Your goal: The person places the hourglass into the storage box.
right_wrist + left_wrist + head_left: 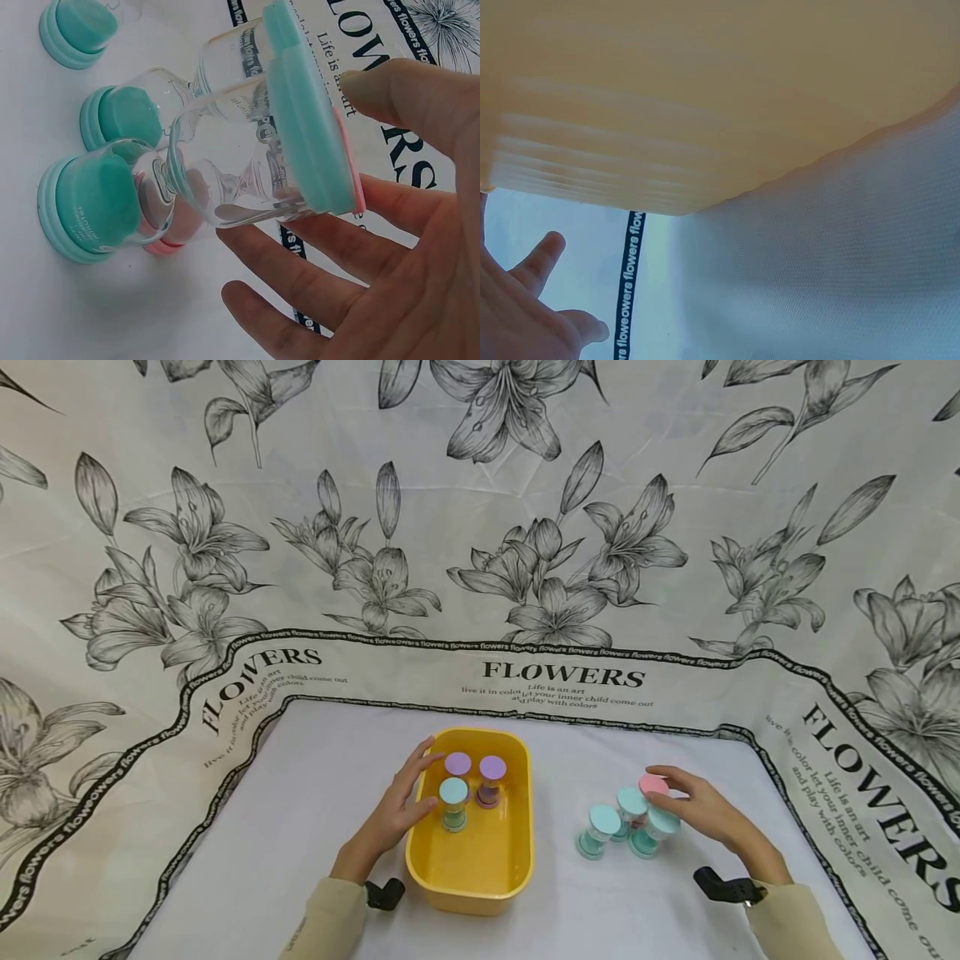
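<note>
Lower right, three teal sand timers [602, 823] stand upright beside a pink one [653, 783]; lower centre, a yellow tub [476, 867] holds two purple timers [492, 769], one teal-capped [453, 792].

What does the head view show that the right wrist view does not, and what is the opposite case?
Only head: the left hand and the yellow tub, holding two purple hourglasses and one pale-capped hourglass.
Only right wrist: small lettering on a teal base.
Both: the right hand, three teal hourglasses, the pink hourglass, the printed cloth.
</note>
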`<state>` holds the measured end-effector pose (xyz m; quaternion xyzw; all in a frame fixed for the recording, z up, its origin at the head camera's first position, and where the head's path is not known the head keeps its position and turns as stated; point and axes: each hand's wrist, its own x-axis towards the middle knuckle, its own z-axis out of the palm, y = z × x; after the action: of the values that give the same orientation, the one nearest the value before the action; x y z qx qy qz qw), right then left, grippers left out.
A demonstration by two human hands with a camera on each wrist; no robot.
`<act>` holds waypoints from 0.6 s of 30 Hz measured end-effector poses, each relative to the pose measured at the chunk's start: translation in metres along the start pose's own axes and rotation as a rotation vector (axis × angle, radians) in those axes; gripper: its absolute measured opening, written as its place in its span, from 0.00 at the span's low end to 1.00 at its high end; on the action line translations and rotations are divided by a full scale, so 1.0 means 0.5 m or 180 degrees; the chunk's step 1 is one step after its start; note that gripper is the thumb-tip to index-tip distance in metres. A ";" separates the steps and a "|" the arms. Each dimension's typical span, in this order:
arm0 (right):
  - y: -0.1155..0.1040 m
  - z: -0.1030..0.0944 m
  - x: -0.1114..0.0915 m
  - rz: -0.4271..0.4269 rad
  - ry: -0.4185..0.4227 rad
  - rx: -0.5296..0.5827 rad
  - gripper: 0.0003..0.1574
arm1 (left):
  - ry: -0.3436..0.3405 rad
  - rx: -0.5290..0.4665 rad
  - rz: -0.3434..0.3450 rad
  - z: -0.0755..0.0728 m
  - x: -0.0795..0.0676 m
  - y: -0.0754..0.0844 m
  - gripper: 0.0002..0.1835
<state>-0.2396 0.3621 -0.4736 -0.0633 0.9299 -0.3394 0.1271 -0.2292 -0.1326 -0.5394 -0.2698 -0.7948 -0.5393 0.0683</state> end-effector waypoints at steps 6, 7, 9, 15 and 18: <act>0.000 0.003 0.003 -0.0005 0.0003 0.0039 0.45 | 0.0014 -0.0001 -0.0024 0.000 0.001 0.001 0.32; 0.000 0.002 0.003 -0.0004 -0.0008 0.0039 0.45 | 0.0015 -0.0003 -0.0028 0.000 0.001 0.001 0.32; 0.001 0.002 0.004 0.0001 -0.0020 0.0040 0.45 | 0.0013 -0.0015 -0.0035 0.000 0.001 0.002 0.32; 0.006 0.004 0.008 -0.0057 -0.0009 0.0064 0.44 | 0.0009 -0.0043 -0.0022 -0.001 0.001 0.005 0.32; 0.006 0.006 0.008 -0.0046 -0.0013 0.0085 0.43 | 0.0009 -0.0057 -0.0002 -0.001 0.001 0.006 0.32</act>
<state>-0.2428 0.3618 -0.4788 -0.0689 0.9245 -0.3525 0.1273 -0.2280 -0.1318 -0.5365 -0.2693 -0.7899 -0.5468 0.0668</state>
